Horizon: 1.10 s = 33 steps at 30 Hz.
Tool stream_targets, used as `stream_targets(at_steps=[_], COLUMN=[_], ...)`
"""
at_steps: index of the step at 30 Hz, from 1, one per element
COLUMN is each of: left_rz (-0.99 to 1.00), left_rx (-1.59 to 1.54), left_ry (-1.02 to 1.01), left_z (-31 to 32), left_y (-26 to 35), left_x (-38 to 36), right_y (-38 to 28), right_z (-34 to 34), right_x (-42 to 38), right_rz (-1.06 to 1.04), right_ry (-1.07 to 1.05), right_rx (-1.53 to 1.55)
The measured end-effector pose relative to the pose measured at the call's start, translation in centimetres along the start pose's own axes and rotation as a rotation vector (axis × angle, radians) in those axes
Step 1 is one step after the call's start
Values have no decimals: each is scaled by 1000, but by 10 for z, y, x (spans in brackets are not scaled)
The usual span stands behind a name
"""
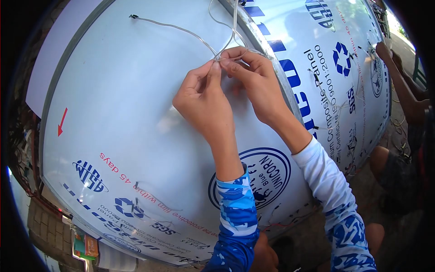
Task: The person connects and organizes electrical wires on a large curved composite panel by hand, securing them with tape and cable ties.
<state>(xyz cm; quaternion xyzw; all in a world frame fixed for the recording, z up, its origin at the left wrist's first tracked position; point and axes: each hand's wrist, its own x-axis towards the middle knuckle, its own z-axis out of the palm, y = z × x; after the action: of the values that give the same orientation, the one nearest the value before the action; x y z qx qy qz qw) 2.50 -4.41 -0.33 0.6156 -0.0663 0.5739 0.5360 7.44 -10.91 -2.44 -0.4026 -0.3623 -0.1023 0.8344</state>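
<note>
My left hand [204, 99] and my right hand [256, 77] meet above a glossy white composite panel [113, 90] with blue and red print. Thumb and forefinger of each hand are pinched on thin clear-sheathed wires at the same spot. One wire [181, 31] runs from the fingertips to the upper left and ends in a small dark connector [133, 17]. More wire strands [234, 27] rise past the right hand to the top edge. The fingers hide the exact point where the strands meet.
A grey metal edge strip [292, 97] separates this panel from a second printed panel [312, 34] on the right. Loose thin wires with dark ends lie on that panel. Another person's arm [403, 84] reaches in at the far right. Brick paving [47, 231] shows lower left.
</note>
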Motion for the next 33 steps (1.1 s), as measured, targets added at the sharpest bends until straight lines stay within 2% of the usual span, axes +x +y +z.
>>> stream_targets(at_steps=[2,8,9,11,13,15,16,17,19,25,29,32,33], left_rz=[-63,-90,-87,51,48,40,18,-4,-39,-137,-197,-218,-215], left_rx=[-69,-128,-130,39,53,67,29,-9,-80,-310,-447,-406,-408], left_ry=[-68,-141,-141,-59,-22,14,24,33,23,-34,-87,-96,-94], left_z=[-2,-4,-5,-5,-6,-7,-8,-8,-8,-10,-13,-15,-15], left_y=[0,-3,-4,-5,-3,0,1,1,2,4,-3,1,3], left_x=[1,4,5,5,5,5,5,5,6,7,11,10,11], right_y=[-1,-7,-9,-14,-17,-15,-11,-8,-6,-12,-14,-12,-18], right_z=[-2,-5,-6,-9,-11,-14,-13,-14,-14,-14,-17,-23,-28], right_x=[2,4,5,6,7,8,10,13,19,26,27,31,27], right_rz=[21,59,51,59,66,-120,-321,-323,-630,-708,-655,-671,-408], right_ry=[-28,-100,-123,-120,-118,-6,16,17,56,72,65,72,-31], right_rx=[26,101,89,52,15,-410,-493,-493,-673,-734,-796,-775,-703])
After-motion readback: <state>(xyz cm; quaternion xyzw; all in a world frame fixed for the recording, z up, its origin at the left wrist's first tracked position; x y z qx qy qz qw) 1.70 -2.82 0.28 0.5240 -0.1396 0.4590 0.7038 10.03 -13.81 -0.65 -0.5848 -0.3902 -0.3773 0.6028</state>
